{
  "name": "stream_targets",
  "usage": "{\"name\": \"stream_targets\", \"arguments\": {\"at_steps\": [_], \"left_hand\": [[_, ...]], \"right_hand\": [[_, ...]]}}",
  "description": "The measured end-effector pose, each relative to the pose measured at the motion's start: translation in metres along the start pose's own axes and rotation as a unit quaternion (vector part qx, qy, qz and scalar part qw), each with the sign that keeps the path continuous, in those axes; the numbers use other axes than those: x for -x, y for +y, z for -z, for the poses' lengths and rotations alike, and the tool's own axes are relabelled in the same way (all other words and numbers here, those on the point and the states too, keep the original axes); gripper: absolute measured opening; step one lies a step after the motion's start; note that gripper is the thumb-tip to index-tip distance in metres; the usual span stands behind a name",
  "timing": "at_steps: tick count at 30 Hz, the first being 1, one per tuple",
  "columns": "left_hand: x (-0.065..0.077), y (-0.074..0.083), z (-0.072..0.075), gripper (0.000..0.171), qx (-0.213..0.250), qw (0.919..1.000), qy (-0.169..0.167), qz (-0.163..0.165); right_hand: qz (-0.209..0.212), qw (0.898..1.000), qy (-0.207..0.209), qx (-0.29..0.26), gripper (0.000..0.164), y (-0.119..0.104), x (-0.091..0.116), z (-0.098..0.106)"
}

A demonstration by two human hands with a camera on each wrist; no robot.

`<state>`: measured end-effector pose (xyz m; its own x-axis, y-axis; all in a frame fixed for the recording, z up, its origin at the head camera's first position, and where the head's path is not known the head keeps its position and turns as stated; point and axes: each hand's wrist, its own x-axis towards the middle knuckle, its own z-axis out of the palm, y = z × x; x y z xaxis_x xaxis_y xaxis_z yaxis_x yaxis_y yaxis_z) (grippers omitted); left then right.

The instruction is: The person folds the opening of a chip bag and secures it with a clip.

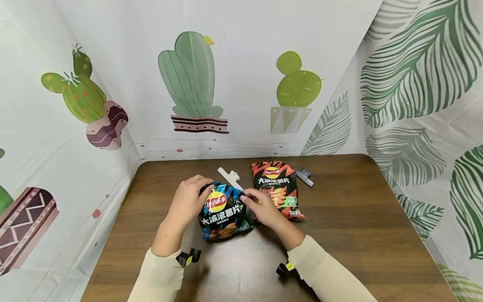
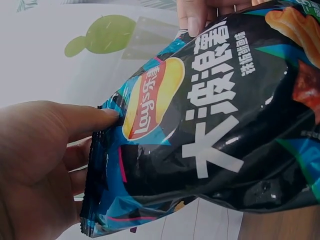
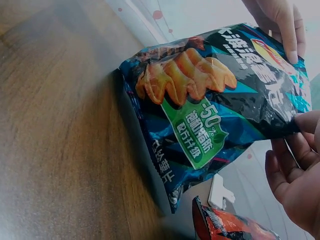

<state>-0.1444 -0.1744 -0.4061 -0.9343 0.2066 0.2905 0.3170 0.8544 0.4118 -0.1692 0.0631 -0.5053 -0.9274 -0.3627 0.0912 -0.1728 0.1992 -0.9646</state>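
A blue and black bag of Lay's potato chips is held up at a tilt, its printed front towards me. My left hand pinches its top edge on the left. In the left wrist view the thumb presses on the front, with fingers behind the sealed edge. My right hand pinches the bag near its upper right corner; the right wrist view shows the thumb in front and curled fingers behind. Low in that view, the bag's bottom seam appears close to the tabletop.
A red and black Lay's bag lies just right of the blue one. Behind the blue bag is a white clip, partly covered. One grey clip lies beside the red bag. The brown wooden table meets a printed cloth at the back.
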Motion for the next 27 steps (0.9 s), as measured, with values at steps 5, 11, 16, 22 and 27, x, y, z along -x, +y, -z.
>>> {"name": "stream_targets", "arguments": {"at_steps": [5,11,16,22,27], "left_hand": [[0.0,-0.002,0.001,0.021,0.004,1.0,-0.001,-0.002],[0.0,-0.003,0.001,0.02,0.007,1.0,-0.002,0.001],[0.0,-0.004,0.0,0.02,0.007,1.0,-0.004,0.002],[0.001,-0.008,-0.001,0.018,0.014,0.9999,0.002,-0.006],[0.001,-0.011,-0.001,0.017,0.019,0.9997,0.004,-0.013]], "right_hand": [[0.001,1.0,-0.004,0.0,0.019,0.003,-0.002,0.0],[-0.001,1.0,0.002,-0.003,0.019,0.004,-0.003,-0.001],[0.001,1.0,0.005,0.004,0.017,0.004,-0.001,-0.001],[0.011,1.0,0.003,-0.001,0.018,0.004,-0.001,0.0],[0.017,1.0,-0.002,-0.007,0.017,0.0,0.0,0.0]]}}
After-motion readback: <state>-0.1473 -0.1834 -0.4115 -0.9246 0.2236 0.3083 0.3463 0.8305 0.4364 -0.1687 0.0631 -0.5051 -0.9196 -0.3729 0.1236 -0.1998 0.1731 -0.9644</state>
